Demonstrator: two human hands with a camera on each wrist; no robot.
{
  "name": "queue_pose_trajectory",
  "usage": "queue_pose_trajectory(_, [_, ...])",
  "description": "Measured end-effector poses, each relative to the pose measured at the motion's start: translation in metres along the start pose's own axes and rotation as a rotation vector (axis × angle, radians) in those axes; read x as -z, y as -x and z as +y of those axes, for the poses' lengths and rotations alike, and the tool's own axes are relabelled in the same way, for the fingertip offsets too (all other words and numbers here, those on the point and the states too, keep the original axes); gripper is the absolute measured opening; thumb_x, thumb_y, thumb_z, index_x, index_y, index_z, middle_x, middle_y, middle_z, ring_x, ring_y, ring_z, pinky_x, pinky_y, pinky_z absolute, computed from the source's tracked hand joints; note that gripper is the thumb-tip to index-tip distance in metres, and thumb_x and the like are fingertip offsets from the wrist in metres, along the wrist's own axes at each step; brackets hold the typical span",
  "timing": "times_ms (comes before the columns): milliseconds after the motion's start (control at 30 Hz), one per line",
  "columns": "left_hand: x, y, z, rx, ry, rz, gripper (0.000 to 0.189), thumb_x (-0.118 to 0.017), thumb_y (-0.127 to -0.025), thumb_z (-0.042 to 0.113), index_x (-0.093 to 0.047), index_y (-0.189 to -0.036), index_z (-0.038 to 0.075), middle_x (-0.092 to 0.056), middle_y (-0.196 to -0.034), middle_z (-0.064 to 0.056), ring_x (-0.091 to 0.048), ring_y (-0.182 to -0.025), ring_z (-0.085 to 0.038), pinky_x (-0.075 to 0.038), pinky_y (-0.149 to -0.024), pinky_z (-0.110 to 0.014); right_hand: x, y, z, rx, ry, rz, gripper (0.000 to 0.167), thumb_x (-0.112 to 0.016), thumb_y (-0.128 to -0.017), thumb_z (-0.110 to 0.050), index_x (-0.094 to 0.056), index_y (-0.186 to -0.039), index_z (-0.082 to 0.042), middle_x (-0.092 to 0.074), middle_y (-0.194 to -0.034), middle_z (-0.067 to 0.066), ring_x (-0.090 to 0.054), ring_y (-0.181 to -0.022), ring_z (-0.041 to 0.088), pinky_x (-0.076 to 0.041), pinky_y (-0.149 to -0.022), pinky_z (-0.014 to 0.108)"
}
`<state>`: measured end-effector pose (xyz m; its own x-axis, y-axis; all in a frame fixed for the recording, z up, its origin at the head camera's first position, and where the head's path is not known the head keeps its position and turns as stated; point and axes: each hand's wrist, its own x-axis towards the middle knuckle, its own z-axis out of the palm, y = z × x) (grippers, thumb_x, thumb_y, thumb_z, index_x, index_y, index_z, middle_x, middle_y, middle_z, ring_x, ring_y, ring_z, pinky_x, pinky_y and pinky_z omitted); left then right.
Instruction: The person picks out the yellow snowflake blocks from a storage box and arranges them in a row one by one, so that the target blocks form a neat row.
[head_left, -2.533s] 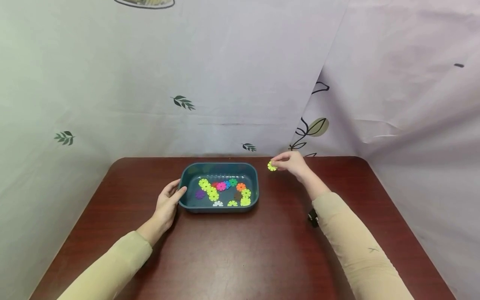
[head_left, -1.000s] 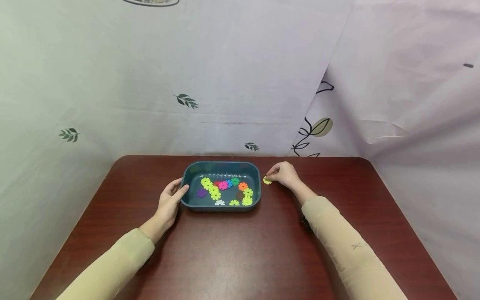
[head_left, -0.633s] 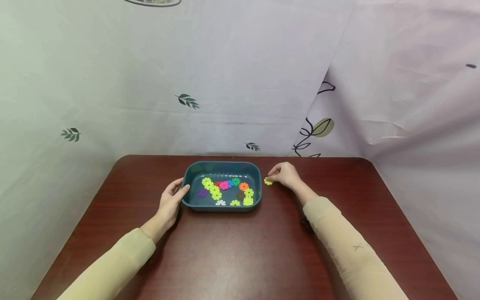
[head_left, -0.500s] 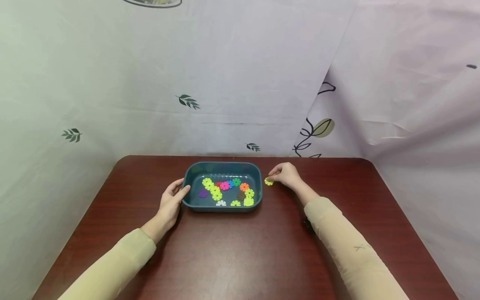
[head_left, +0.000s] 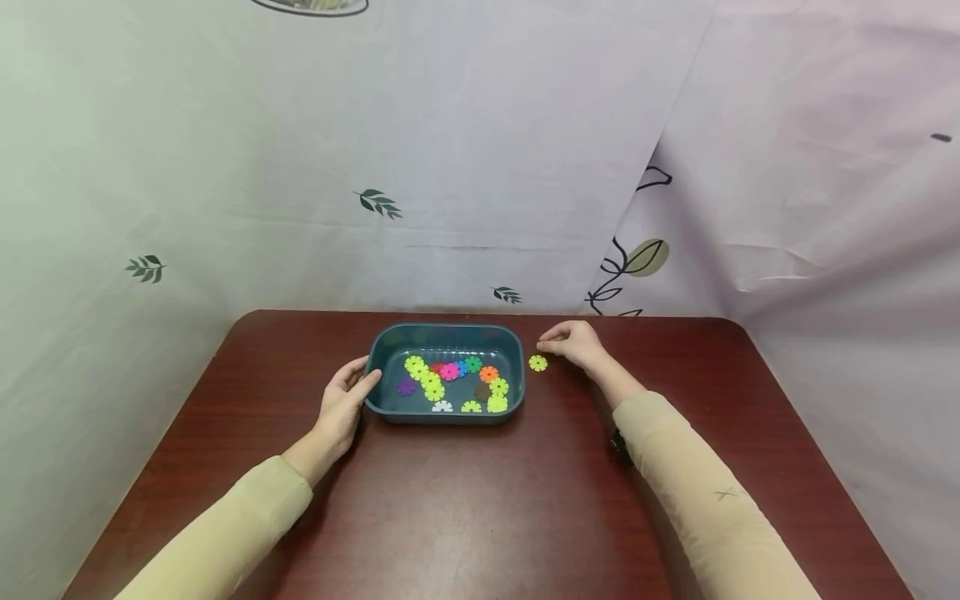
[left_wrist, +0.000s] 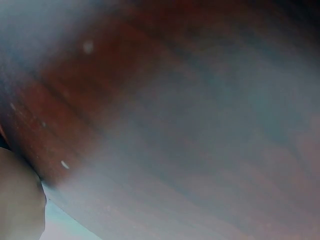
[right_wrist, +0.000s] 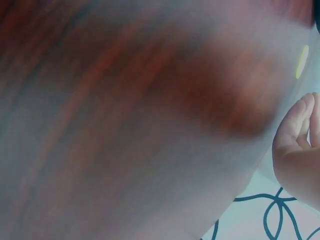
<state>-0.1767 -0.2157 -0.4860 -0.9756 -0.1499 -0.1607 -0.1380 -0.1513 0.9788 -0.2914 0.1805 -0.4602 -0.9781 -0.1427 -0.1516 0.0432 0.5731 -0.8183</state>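
Note:
A dark teal plastic tray stands toward the back of the table. Gripping its left end is my left hand, thumb over the rim and fingers behind the wall. Several notched plastic discs lie inside, among them a purple disc, a pink disc and an orange disc. Just right of the tray, a yellow notched disc rests on the table. My right hand hovers right beside it, thumb and fingertips close together and holding nothing; the right wrist view has the disc's edge beyond the fingers.
The reddish-brown table has rounded back corners. A pale cloth backdrop with printed leaves hangs along its back edge and sides. Something small and black shows beneath the right sleeve.
My right hand brought the yellow disc down next to the tray, then let it go and drew slightly back from it. The left hand has kept its grip on the tray.

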Motion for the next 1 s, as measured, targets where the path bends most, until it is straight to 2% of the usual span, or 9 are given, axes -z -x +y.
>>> queue_pose_trajectory(100, [-0.001, 0.000, 0.000, 0.000, 0.001, 0.003, 0.045, -0.061, -0.107, 0.010, -0.047, -0.149, 0.003, -0.066, -0.112, 0.023, -0.059, -0.112, 0.004, -0.050, -0.096, -0.012, 0.004, 0.000, -0.002, 0.005, -0.031, 0.012, 0.027, -0.080, -0.096, -0.019, -0.079, -0.114, 0.002, -0.080, -0.100, 0.011, -0.070, -0.086, 0.014, -0.057, -0.080, 0.027])
queue_pose_trajectory(267, [-0.001, 0.000, 0.000, 0.005, -0.013, -0.002, 0.048, -0.062, -0.107, 0.012, -0.046, -0.151, 0.002, -0.065, -0.113, 0.023, -0.059, -0.112, 0.004, -0.050, -0.096, -0.012, 0.013, 0.002, -0.011, 0.034, -0.079, 0.029, 0.028, -0.078, -0.098, -0.015, -0.076, -0.118, 0.004, -0.079, -0.105, 0.012, -0.074, -0.098, 0.029, -0.061, -0.091, 0.038])
queue_pose_trajectory(467, [0.000, 0.000, 0.001, 0.014, -0.020, -0.002, 0.049, -0.061, -0.108, 0.013, -0.044, -0.153, 0.002, -0.064, -0.114, 0.022, -0.058, -0.112, 0.004, -0.050, -0.096, -0.011, 0.021, 0.002, -0.027, 0.091, -0.141, -0.001, 0.030, -0.075, -0.099, -0.013, -0.073, -0.122, 0.008, -0.078, -0.110, 0.015, -0.072, -0.111, 0.044, -0.060, -0.101, 0.051])
queue_pose_trajectory(667, [0.001, 0.001, 0.001, 0.017, -0.020, -0.008, 0.050, -0.061, -0.108, 0.013, -0.044, -0.153, 0.001, -0.064, -0.117, 0.020, -0.058, -0.113, 0.004, -0.050, -0.095, -0.011, 0.023, 0.002, -0.042, 0.132, -0.144, -0.034, 0.030, -0.075, -0.100, -0.014, -0.074, -0.122, 0.006, -0.077, -0.114, 0.020, -0.070, -0.116, 0.048, -0.059, -0.102, 0.052])
queue_pose_trajectory(800, [0.001, 0.000, 0.001, 0.011, -0.015, -0.009, 0.049, -0.061, -0.108, 0.012, -0.044, -0.152, 0.001, -0.064, -0.117, 0.020, -0.058, -0.114, 0.004, -0.050, -0.096, -0.011, 0.020, 0.003, -0.056, 0.168, -0.135, -0.058, 0.028, -0.075, -0.100, -0.015, -0.074, -0.121, 0.005, -0.076, -0.118, 0.025, -0.076, -0.095, 0.023, -0.058, -0.103, 0.055])
queue_pose_trajectory(900, [0.001, 0.000, 0.002, 0.010, -0.020, -0.009, 0.048, -0.061, -0.108, 0.012, -0.045, -0.152, 0.001, -0.064, -0.117, 0.020, -0.058, -0.115, 0.004, -0.049, -0.097, -0.011, 0.018, 0.004, -0.066, 0.187, -0.139, -0.076, 0.027, -0.074, -0.100, -0.013, -0.074, -0.120, 0.006, -0.075, -0.118, 0.027, -0.070, -0.082, 0.003, -0.056, -0.104, 0.060])
queue_pose_trajectory(1000, [0.001, 0.000, 0.002, 0.014, -0.026, -0.010, 0.049, -0.061, -0.108, 0.013, -0.044, -0.153, 0.001, -0.063, -0.118, 0.021, -0.058, -0.116, 0.004, -0.049, -0.097, -0.011, 0.014, 0.007, -0.075, 0.198, -0.143, -0.089, 0.025, -0.074, -0.100, -0.012, -0.075, -0.119, 0.005, -0.077, -0.114, 0.023, -0.071, -0.084, 0.006, -0.056, -0.103, 0.059])
